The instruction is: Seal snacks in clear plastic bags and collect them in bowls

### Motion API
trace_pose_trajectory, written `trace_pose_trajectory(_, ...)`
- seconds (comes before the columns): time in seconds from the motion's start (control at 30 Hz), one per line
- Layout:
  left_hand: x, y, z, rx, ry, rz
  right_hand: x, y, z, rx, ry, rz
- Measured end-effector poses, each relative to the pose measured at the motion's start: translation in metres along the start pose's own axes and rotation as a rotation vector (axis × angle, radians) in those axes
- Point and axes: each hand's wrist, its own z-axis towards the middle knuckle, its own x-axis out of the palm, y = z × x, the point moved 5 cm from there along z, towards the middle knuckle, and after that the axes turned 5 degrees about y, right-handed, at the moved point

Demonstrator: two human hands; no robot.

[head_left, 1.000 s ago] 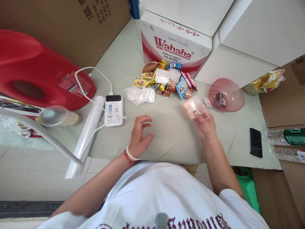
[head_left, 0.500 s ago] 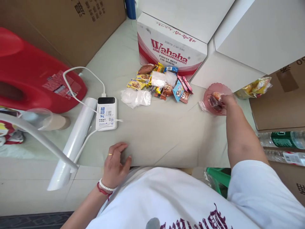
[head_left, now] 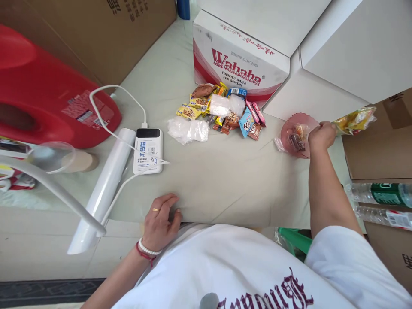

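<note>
My right hand (head_left: 322, 135) is at the right rim of a pink translucent bowl (head_left: 287, 124). Its curled fingers overlap the left end of a yellow snack bag (head_left: 357, 121), and whatever they grip is hidden. Inside the bowl lie dark brown wrapped pieces (head_left: 296, 143) and an orange-and-white wrapped piece (head_left: 300, 130). Clear plastic (head_left: 279, 145) sticks out at the bowl's left. Resting by the table's front edge, my left hand (head_left: 162, 221) holds nothing; its fingers are loosely bent, apart from the thumb.
Mixed wrapped snacks (head_left: 227, 109) and crumpled white plastic (head_left: 189, 129) lie before a Wahaha carton (head_left: 238, 71). At left are a power bank (head_left: 148, 152) with a white cable, a white roll (head_left: 103, 189), a plastic cup (head_left: 64, 158) and a red jug (head_left: 51, 94). Bottles (head_left: 386, 194) lie right.
My right hand has left the inside of the bowl and moved right to the yellow snack bag. The orange-and-white piece it touched now lies in the bowl. My left hand stays put.
</note>
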Motion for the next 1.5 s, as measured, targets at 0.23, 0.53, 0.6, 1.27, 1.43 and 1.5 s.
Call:
trace_pose_trajectory(0.23, -0.005, 0.0, 0.002, -0.032, -0.008, -0.105, 0.043, 0.044, -0.104, -0.168, 0.367, -0.187)
trace_pose_trajectory(0.53, 0.01, -0.034, 0.044, -0.232, 0.112, -0.583, 0.05, 0.054, -0.169, 0.147, 0.388, 0.843)
trace_pose_trajectory(0.6, 0.037, -0.05, 0.065, -0.37, 0.233, -0.746, 0.045, 0.077, -0.198, 0.182, 0.477, 1.108)
trace_pose_trajectory(1.27, 0.116, -0.102, 0.12, -0.382, 0.34, -0.864, 0.042, 0.111, -0.262, 0.594, 0.919, 2.019)
trace_pose_trajectory(1.43, 0.106, -0.089, 0.123, -0.473, 0.322, -1.068, 0.039, 0.102, -0.255, 0.476, 0.838, 1.906)
trace_pose_trajectory(1.5, 0.103, -0.086, 0.123, -0.516, 0.32, -1.173, 0.038, 0.097, -0.255, 0.448, 0.758, 1.838)
